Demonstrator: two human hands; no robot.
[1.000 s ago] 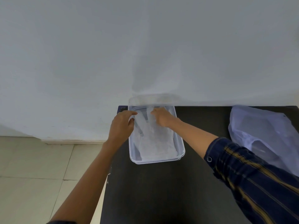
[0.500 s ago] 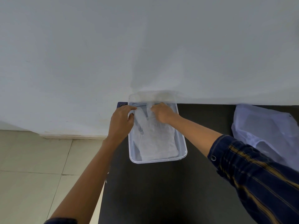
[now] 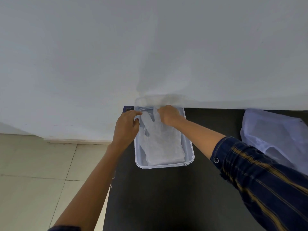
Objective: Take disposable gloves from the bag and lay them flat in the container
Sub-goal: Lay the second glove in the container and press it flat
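Note:
A clear plastic container [image 3: 190,157] stands at the far left end of a black table, against the wall. A translucent disposable glove [image 3: 162,144] lies inside it, cuff toward me and fingers toward the wall. My left hand [image 3: 126,129] is over the container's left rim and pinches the glove's leftmost finger tip. My right hand [image 3: 169,115] is at the far end of the container, fingers closed on the glove's other finger tips. A pale, crumpled plastic bag [image 3: 273,137] lies on the table at the right.
The black table [image 3: 166,197] runs from the container toward me and to the right. A white wall rises directly behind the container. A small dark object [image 3: 128,108] sits at the table's far left corner. Tiled floor [image 3: 33,172] lies to the left.
Both hands have stayed on the glove's finger tips; the glove's fingers now lie a little more spread out. The camera has tilted slightly.

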